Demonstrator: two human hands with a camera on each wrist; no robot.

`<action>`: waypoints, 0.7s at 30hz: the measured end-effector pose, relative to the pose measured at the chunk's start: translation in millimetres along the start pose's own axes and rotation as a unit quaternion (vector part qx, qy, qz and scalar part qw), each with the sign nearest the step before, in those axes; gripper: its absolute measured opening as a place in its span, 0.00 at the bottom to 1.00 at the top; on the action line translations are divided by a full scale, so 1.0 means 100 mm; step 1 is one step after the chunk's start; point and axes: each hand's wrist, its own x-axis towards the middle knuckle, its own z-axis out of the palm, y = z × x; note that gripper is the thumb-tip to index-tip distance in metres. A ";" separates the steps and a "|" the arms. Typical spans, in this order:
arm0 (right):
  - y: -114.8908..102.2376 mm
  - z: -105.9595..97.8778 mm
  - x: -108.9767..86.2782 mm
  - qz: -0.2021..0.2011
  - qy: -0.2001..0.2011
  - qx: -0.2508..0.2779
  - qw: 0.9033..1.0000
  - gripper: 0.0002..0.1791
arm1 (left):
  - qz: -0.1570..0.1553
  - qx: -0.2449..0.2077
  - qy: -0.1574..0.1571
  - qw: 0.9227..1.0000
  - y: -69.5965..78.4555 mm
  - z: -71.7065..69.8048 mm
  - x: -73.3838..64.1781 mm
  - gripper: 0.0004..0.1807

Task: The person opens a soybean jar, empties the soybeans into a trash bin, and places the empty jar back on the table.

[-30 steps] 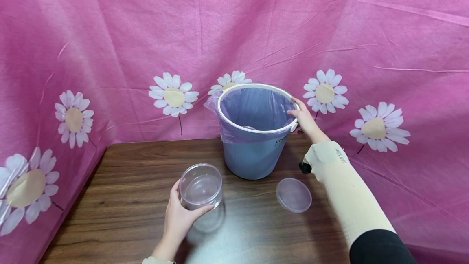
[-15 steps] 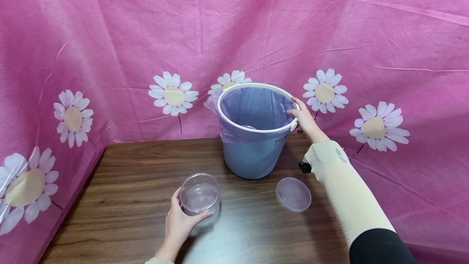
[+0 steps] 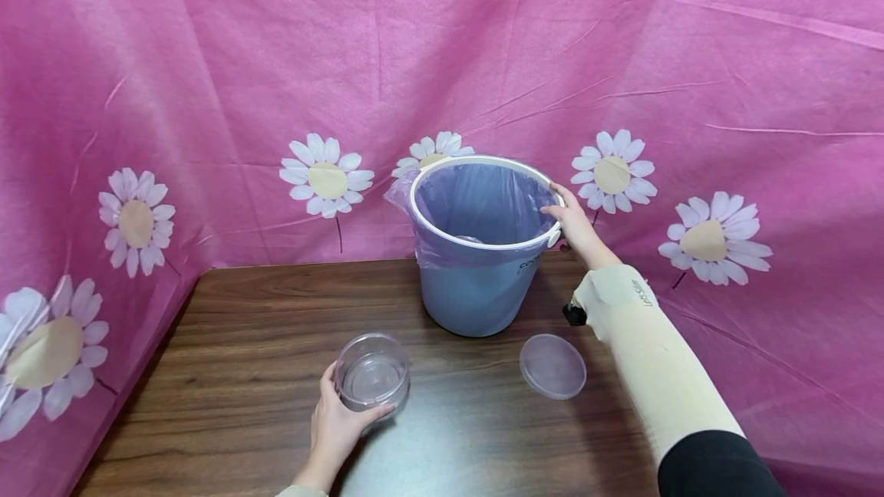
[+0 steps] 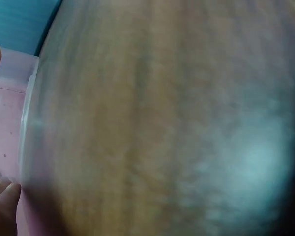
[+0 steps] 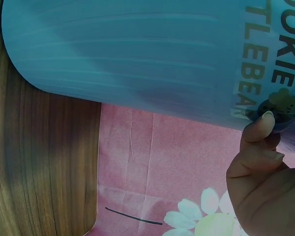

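Observation:
My left hand (image 3: 338,424) grips a clear round plastic container (image 3: 373,374), thumb along its near side and fingers round its left. The container stands upright with its mouth uncovered, right at the tabletop. In the left wrist view, only the edge of the container (image 4: 29,93) and some fingertips (image 4: 7,196) show. At the back, my right hand (image 3: 576,225) holds the right side of the white rim on a blue trash can (image 3: 476,294). A purple bag (image 3: 442,251) lines the can and folds over its rim. In the right wrist view, curled fingers (image 5: 259,129) lie near the printed lettering.
A clear round lid (image 3: 552,366) lies flat on the wooden table (image 3: 262,328), in front of the trash can and to its right. Pink cloth (image 3: 276,60) with printed daisies hangs behind the table and along both sides.
My left hand has lowered the container toward the tabletop, bringing it slightly nearer and to the left. The right hand, trash can and lid stay put.

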 end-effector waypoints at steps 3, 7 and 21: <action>-0.01 0.00 -0.02 0.004 -0.001 -0.005 1.000 0.38 | 0.002 -0.004 0.000 1.000 -0.04 0.02 -0.01 0.66; -0.01 0.00 -0.02 0.009 0.001 -0.014 1.000 0.38 | 0.009 -0.018 -0.005 1.000 -0.05 0.04 -0.02 0.66; 0.25 -0.09 0.06 0.055 0.028 0.015 0.998 0.42 | 0.020 -0.048 -0.064 0.997 0.00 -0.04 -0.02 0.73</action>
